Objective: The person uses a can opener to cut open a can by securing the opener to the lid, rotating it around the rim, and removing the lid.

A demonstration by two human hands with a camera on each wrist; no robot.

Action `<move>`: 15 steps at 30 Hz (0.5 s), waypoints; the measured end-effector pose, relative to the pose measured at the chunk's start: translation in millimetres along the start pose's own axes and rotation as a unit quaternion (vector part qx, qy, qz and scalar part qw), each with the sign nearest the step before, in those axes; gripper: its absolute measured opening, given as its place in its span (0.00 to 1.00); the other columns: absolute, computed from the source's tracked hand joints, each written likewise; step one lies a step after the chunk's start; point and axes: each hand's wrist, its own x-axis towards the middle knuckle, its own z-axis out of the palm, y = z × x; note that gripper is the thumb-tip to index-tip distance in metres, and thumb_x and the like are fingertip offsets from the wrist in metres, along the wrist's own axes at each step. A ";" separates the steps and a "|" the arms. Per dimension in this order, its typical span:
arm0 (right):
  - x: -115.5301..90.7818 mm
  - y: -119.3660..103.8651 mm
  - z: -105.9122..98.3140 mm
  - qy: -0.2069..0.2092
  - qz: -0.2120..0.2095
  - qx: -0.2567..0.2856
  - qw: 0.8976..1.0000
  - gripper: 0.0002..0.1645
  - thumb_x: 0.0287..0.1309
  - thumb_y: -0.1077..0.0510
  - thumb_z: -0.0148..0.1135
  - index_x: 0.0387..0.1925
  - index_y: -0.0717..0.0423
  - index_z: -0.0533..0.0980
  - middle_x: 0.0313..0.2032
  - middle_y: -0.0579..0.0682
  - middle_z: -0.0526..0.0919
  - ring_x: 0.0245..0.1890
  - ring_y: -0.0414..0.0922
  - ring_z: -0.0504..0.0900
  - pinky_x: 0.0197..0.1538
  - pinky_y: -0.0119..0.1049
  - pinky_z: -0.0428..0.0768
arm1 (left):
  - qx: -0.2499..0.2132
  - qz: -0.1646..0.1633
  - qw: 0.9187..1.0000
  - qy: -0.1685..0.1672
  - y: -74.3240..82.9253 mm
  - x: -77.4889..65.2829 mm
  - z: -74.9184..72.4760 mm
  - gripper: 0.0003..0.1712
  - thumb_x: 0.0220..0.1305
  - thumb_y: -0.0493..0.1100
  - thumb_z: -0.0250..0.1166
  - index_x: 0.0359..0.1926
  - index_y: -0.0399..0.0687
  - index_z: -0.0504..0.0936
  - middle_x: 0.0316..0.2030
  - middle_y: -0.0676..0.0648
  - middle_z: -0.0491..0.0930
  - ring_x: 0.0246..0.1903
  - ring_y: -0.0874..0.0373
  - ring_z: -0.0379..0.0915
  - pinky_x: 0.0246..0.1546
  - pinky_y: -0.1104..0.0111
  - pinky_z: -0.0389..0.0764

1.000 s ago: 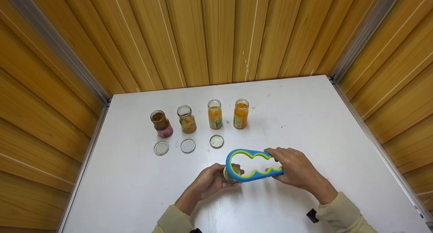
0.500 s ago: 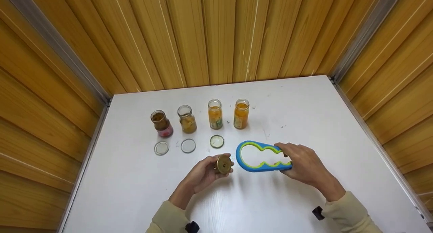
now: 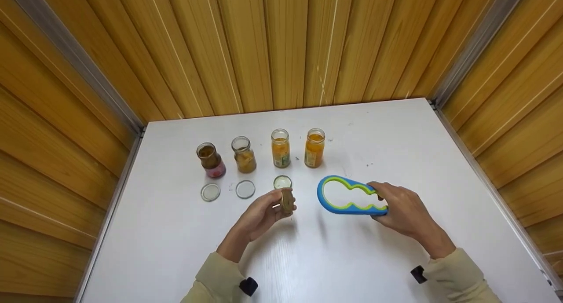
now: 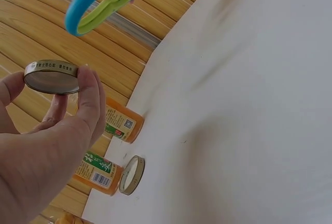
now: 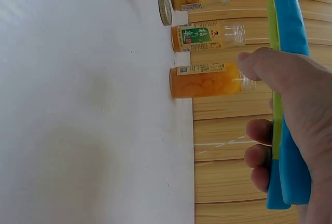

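My left hand point(image 3: 257, 217) pinches a gold jar lid point(image 4: 52, 73) by its rim, tilted on edge above the table. In the head view, my right hand point(image 3: 404, 210) grips the handle end of a blue and green jar opener point(image 3: 352, 210), its ring pointing left, apart from the lid. Beyond the hands stand two jars of orange fruit, a left one point(image 3: 280, 152) and a right one point(image 3: 314, 153). To their left are a jar of pale yellow fruit point(image 3: 245, 160) and a dark jar with a pink label point(image 3: 214, 164). All these jars are uncovered.
Three loose lids lie on the white table point(image 3: 167, 246): a left lid point(image 3: 210, 192), a middle lid point(image 3: 245, 189) and a right lid point(image 3: 282, 181) just beyond my left hand. Yellow wood-look panels point(image 3: 286, 48) enclose the table's back and sides.
The jar opener has come away from the lid and moved right and farther from me. My left hand has moved away from me and slightly left, turning the lid on edge.
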 end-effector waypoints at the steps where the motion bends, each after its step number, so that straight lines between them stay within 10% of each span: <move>1: -0.7 1.7 -0.3 0.002 0.001 -0.002 1.000 0.43 0.29 0.51 0.77 0.54 0.52 0.72 0.32 0.41 0.77 0.26 0.39 0.74 0.26 0.34 0.73 | 0.002 0.001 1.000 0.001 1.8 0.8 0.6 0.32 0.66 0.49 0.56 0.64 0.34 0.62 0.52 0.37 0.68 0.53 0.43 0.69 0.55 0.56 0.69; 15: -13.3 28.3 -3.8 0.005 0.052 -0.015 0.999 0.41 0.31 0.51 0.76 0.53 0.53 0.72 0.33 0.44 0.77 0.25 0.39 0.72 0.25 0.34 0.71 | 0.049 -0.009 0.998 0.041 20.2 22.0 12.2 0.29 0.64 0.50 0.59 0.62 0.41 0.68 0.54 0.36 0.66 0.51 0.45 0.70 0.54 0.57 0.70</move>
